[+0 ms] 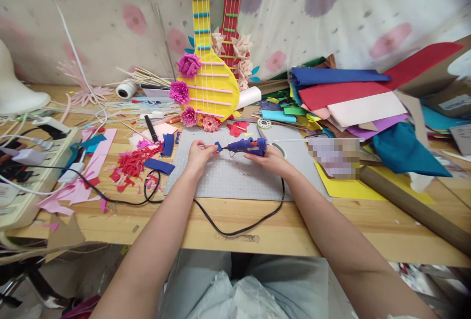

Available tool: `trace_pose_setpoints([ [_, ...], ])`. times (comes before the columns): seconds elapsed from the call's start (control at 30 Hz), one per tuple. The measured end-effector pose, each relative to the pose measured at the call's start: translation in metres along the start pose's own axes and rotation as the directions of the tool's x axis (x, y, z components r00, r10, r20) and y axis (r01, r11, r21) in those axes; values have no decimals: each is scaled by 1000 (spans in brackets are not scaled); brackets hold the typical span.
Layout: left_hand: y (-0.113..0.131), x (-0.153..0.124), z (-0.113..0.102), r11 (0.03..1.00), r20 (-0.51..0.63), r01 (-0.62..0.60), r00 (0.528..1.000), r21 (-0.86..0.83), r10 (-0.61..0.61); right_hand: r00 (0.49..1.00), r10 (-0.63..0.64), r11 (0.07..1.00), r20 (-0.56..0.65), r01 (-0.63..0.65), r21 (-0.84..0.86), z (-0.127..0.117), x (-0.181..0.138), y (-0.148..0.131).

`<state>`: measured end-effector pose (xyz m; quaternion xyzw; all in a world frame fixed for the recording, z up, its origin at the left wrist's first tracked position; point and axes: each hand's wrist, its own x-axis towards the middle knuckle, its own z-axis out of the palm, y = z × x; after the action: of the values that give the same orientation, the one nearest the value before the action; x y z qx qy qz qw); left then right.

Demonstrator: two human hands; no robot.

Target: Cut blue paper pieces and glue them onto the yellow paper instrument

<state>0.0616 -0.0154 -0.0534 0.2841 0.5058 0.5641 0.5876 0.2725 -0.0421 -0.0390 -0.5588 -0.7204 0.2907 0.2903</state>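
Note:
My right hand (273, 160) is wrapped round a blue hot glue gun (250, 146), its nozzle pointing left and a long clear glue stick (294, 140) poking out of its back. Between the pinched fingers of my left hand (200, 156) is a small blue paper piece (218, 146). The nozzle tip meets this piece or comes very close; I cannot tell which. Both hands are above a grey cutting mat (228, 186). The glue gun's black cord (235, 233) loops over the table front towards the left.
Behind the mat leans a yellow paper lute (217, 83) with pink flowers, a red one (231, 14) beside it. Red paper scraps (138, 162) and blue strips (159, 166) lie left. A power strip (25, 201) stands far left. Coloured sheets (353, 98) and a brown roll (412, 206) occupy the right.

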Motion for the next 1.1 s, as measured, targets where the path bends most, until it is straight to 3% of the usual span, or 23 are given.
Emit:
trace_pose_setpoints([
  [1.1,-4,-2,-1,980,132,-45,991,196,19,995,85,988,-46,-78,134,3,5,4],
])
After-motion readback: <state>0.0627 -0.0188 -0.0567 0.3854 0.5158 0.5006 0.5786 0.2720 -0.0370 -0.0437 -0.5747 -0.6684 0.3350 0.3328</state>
